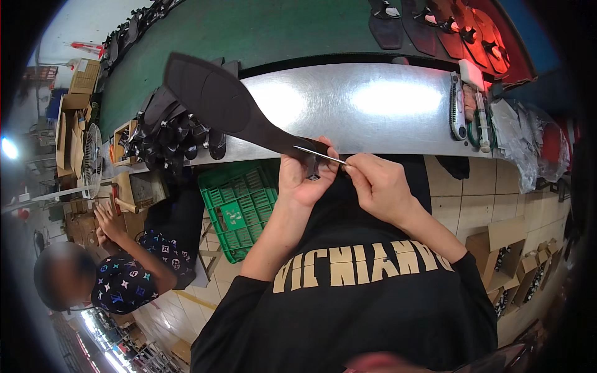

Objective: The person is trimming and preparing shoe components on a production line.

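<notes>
My left hand (300,181) is closed around the narrow heel end of a black shoe sole (214,99). The broad toe part of the sole reaches up and to the left, over the steel work surface. In my right hand (380,189) is a slim metal pointed tool (316,153), gripped between thumb and fingers. Its shiny shaft points left and lies across the heel end of the sole, close to my left fingers. Whether the tip presses into the sole is too small to tell. A small dark piece shows below the heel, under my left fingers.
The steel surface (323,105) borders a green conveyor belt (292,31) carrying soles. Black heeled shoe parts (171,133) are heaped on the left. A utility knife (458,105) and a syringe (482,121) lie right. Below are a green crate (239,208) and a co-worker (134,273).
</notes>
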Action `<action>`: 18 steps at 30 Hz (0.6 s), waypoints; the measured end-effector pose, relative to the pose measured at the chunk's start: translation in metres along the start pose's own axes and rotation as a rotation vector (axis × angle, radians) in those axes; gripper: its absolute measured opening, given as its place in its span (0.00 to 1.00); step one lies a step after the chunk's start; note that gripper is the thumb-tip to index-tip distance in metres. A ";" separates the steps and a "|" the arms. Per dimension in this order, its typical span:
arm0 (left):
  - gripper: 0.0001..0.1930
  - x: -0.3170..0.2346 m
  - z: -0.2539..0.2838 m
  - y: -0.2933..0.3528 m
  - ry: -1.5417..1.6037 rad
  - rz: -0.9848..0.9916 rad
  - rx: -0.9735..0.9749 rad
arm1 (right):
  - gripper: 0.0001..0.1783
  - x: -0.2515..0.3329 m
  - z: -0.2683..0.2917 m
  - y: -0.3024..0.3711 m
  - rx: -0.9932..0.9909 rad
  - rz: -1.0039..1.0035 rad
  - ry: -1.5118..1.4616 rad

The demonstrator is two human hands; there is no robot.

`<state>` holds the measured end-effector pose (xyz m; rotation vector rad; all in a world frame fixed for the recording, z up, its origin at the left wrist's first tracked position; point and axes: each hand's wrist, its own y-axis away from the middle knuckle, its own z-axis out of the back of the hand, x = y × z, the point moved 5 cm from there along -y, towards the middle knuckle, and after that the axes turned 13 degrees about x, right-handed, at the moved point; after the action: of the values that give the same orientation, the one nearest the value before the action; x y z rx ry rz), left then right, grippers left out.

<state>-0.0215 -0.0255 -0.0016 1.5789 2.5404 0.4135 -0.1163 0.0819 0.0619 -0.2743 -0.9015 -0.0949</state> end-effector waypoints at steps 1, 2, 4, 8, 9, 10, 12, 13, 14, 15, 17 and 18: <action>0.20 0.003 0.001 0.001 0.072 -0.005 -0.028 | 0.02 -0.001 -0.002 0.001 0.030 -0.028 0.022; 0.20 0.004 0.006 0.001 0.074 -0.002 -0.030 | 0.02 0.001 -0.007 0.001 0.009 -0.008 0.036; 0.19 0.003 0.002 -0.002 0.064 -0.023 0.166 | 0.03 0.001 -0.016 0.001 0.008 -0.012 0.005; 0.20 0.005 0.015 -0.004 0.056 -0.067 -0.022 | 0.04 0.000 -0.022 0.003 0.037 -0.062 -0.025; 0.20 0.004 0.020 -0.006 0.056 -0.064 -0.025 | 0.04 -0.001 -0.021 0.003 0.036 -0.067 -0.025; 0.21 0.002 0.022 -0.009 0.048 -0.054 0.012 | 0.03 -0.002 -0.022 0.002 0.067 -0.062 -0.021; 0.21 -0.002 0.021 -0.013 -0.025 -0.040 0.069 | 0.03 0.001 -0.020 0.003 0.096 -0.054 -0.014; 0.21 -0.002 0.019 -0.013 -0.027 -0.040 0.076 | 0.03 0.005 -0.018 0.003 0.109 -0.041 -0.007; 0.23 -0.003 0.017 -0.012 -0.063 -0.047 0.040 | 0.04 0.009 -0.016 0.003 0.121 -0.027 0.000; 0.26 -0.004 0.018 -0.013 -0.098 -0.054 -0.007 | 0.04 0.006 -0.017 0.004 0.122 -0.027 -0.003; 0.27 -0.014 0.021 -0.019 -0.043 -0.051 -0.038 | 0.05 0.010 -0.022 0.005 0.205 0.101 -0.007; 0.28 -0.019 0.022 -0.020 0.016 -0.048 -0.068 | 0.07 0.018 -0.029 0.006 0.244 0.110 -0.007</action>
<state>-0.0248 -0.0467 -0.0295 1.4938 2.5414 0.5038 -0.0815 0.0803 0.0577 -0.0961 -0.8939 0.1173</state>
